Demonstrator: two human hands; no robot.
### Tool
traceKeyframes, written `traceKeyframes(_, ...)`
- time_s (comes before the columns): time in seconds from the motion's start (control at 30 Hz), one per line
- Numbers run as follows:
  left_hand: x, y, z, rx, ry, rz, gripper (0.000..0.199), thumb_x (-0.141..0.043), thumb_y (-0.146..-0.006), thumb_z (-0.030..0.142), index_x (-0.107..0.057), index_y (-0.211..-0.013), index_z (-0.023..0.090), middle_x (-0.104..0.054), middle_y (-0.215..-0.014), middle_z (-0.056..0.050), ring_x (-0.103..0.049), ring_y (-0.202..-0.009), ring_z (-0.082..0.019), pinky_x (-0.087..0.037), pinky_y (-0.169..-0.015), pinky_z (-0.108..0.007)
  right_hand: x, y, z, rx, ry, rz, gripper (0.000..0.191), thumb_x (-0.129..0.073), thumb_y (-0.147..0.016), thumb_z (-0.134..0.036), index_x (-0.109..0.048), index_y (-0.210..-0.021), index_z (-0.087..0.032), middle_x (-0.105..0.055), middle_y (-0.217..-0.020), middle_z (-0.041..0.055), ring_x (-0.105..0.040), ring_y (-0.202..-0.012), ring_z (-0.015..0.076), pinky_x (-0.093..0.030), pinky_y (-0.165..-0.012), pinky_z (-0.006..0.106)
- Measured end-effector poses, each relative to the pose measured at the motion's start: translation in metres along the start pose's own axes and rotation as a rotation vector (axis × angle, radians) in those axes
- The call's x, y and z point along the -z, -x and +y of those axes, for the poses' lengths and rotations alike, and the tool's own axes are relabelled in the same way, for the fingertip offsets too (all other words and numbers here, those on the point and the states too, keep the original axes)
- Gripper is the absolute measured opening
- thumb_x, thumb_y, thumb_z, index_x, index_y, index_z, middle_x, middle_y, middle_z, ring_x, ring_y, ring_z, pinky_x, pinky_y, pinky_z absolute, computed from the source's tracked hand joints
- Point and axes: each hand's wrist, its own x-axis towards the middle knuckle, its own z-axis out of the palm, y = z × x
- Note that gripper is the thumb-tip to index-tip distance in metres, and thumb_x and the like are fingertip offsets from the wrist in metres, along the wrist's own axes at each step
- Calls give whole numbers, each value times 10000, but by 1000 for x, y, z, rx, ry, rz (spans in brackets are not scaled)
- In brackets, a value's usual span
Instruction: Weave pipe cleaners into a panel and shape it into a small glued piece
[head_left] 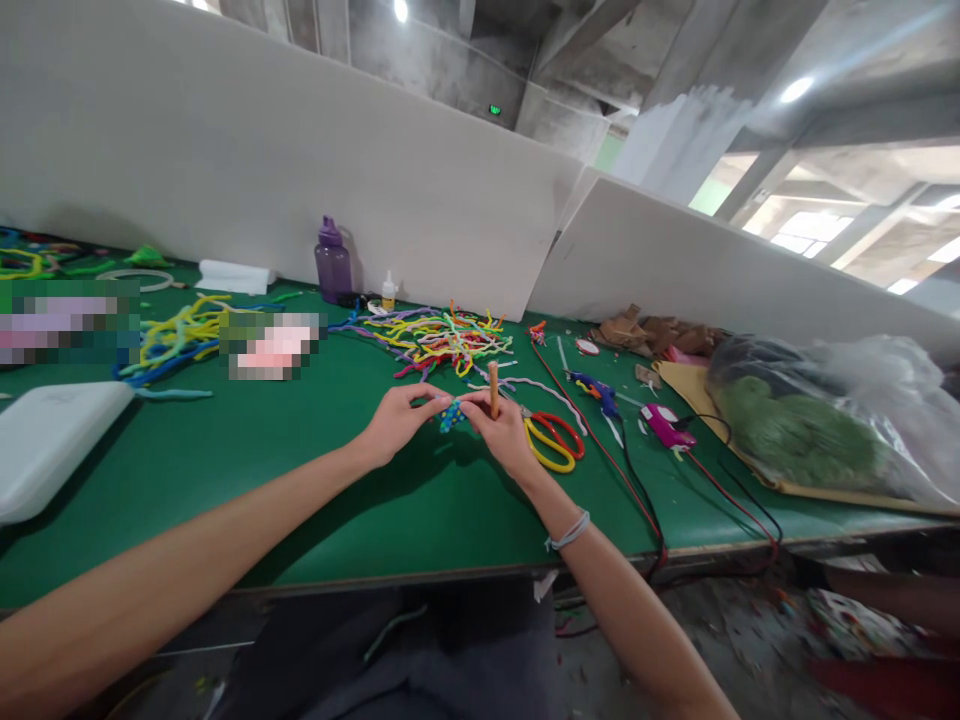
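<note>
My left hand (401, 422) and my right hand (501, 432) meet above the green table. Between their fingertips they pinch a small blue-green piece with coloured spots (452, 415); its exact kind is too small to make out. A brown wooden stick (493, 388) rises from my right hand, tucked between thumb and fingers. Close beside that hand lie scissors (553, 442) with a red and a yellow handle loop, their blades mostly hidden. Just behind both hands is a loose heap of coloured fuzzy cords (446, 338).
A blue glue gun (598, 390), its cord, and a magenta box (667, 427) lie to the right. Farther right is a plastic bag of green fluff (802, 425). A purple bottle (332, 262) stands by the white partition (262, 150); a white case (60, 440) sits left.
</note>
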Motion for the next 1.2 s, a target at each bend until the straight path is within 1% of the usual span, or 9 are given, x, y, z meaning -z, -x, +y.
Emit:
traceKeyframes(0.13,-1,-3,-6,56,165,28,250,-632,-692,393,-667,-721,147,-598,-635,-3,-490,-589,-110,-376,-583,-228,1,-3,0,-131,-111,-46,314,-518,-754,-449,-618,-874,-177,-451,-494,-50,-391,-414,68,-284,-403,193)
traceKeyframes(0.23,-2,-3,-9,107,264,30,242,-653,-677,376,-668,-727,140,-606,-645,-10,-499,-596,-107,-390,-596,-236,2,-4,1,-139,-134,-65,275,-561,-722,-436,-597,-780,-170,-456,-478,-56,-381,-395,57,-274,-388,187)
traceKeyframes(0.37,-2,-1,-8,180,330,-17,226,-678,-657,353,-667,-696,132,-612,-653,-22,-517,-611,-106,-407,-615,-241,4,-4,1,-157,-160,-97,256,-581,-706,-411,-552,-656,-162,-474,-478,-48,-374,-388,54,-268,-374,188)
traceKeyframes(0.53,1,-3,-9,263,411,-104,210,-695,-648,338,-654,-657,132,-613,-680,-26,-536,-637,-104,-430,-643,-232,6,-5,2,-217,-229,-136,249,-604,-690,-397,-537,-695,-157,-471,-498,-53,-357,-388,41,-238,-360,174)
traceKeyframes(0.67,4,-5,-11,326,415,-131,225,-700,-637,355,-660,-672,136,-617,-703,-42,-552,-657,-122,-455,-664,-253,6,-4,2,-288,-276,-168,268,-615,-676,-406,-512,-700,-160,-476,-510,-56,-359,-378,36,-214,-344,166)
traceKeyframes(0.83,1,-1,-8,242,292,-196,244,-677,-654,376,-652,-678,134,-614,-679,-37,-552,-652,-133,-453,-653,-264,4,-2,3,-335,-252,-221,311,-640,-643,-439,-505,-682,-162,-441,-475,-73,-379,-370,38,-204,-333,163)
traceKeyframes(0.93,-3,0,-6,216,237,-166,268,-638,-684,405,-643,-716,139,-604,-687,-23,-543,-643,-127,-446,-616,-241,2,-3,5,-376,-289,-203,319,-659,-629,-431,-505,-663,-154,-440,-476,-72,-384,-372,32,-203,-330,158)
traceKeyframes(1.1,-8,5,2,52,110,-102,356,-489,-783,455,-598,-1001,195,-632,-897,-42,-573,-829,-181,-469,-654,-254,-1,-5,12,-475,-439,-135,309,-702,-595,-381,-519,-641,-137,-441,-488,-67,-363,-360,13,-187,-322,155)
traceKeyframes(1.2,-9,12,8,-46,-130,-102,451,-551,-738,453,-542,-1138,243,-639,-960,-38,-587,-783,-187,-459,-694,-273,-2,-6,16,-518,-479,-106,314,-718,-568,-377,-527,-633,-136,-440,-467,-69,-365,-358,15,-191,-317,153)
